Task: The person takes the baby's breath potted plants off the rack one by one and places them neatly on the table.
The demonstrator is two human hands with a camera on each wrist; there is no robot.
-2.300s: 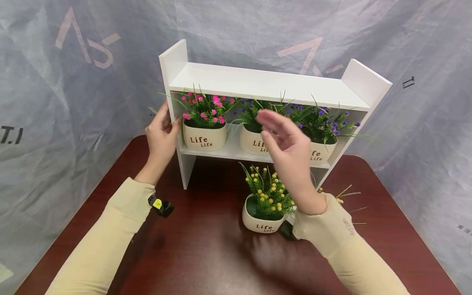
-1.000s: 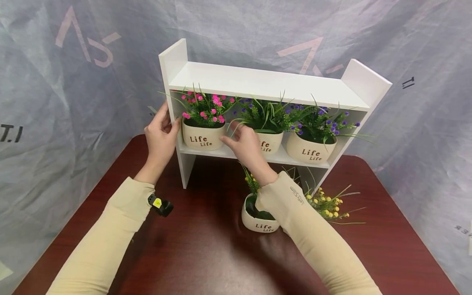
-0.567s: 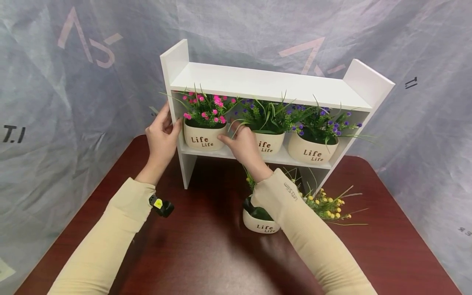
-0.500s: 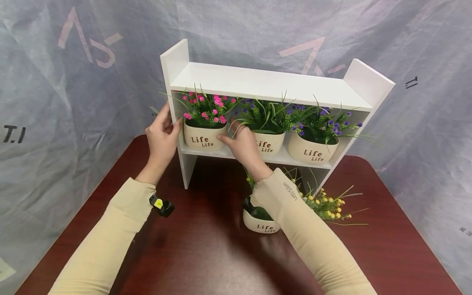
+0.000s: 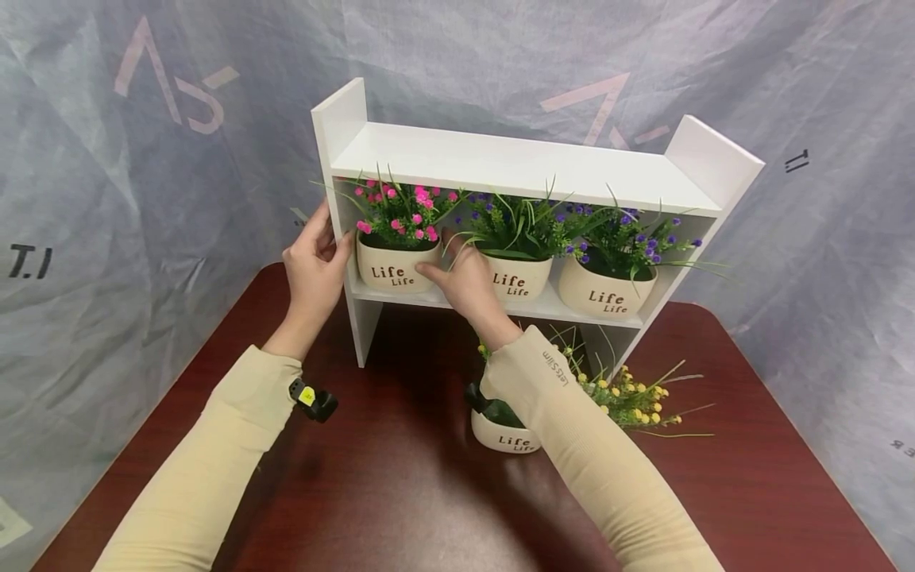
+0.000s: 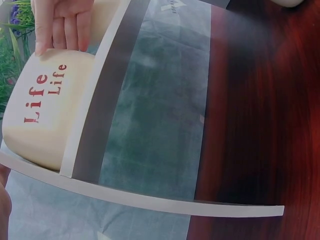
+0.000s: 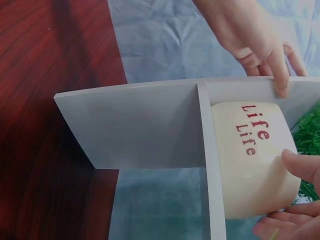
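My left hand (image 5: 312, 262) grips the left side panel of the white shelf (image 5: 529, 163), its thumb hooked over the panel's front edge. On the middle board, beside that panel, stands a cream flowerpot (image 5: 397, 268) of pink artificial flowers, lettered "Life". My right hand (image 5: 468, 278) holds this pot at its right end. In the right wrist view the right thumb (image 7: 300, 164) presses the front of the pot and the other fingers lie along its side. To the right on the same board are two more pots, a middle pot (image 5: 518, 278) and a right pot (image 5: 608, 290), both with purple flowers.
On the red-brown table (image 5: 336, 492), a pot of yellow flowers (image 5: 503, 437) stands partly under my right forearm. More yellow flowers (image 5: 643, 401) show beyond the sleeve, their pot hidden. A grey printed cloth (image 5: 214, 48) hangs behind.
My right hand has moved left from in front of the middle pot to the pink-flower pot and taken hold of its right end. The left hand has stayed on the side panel.
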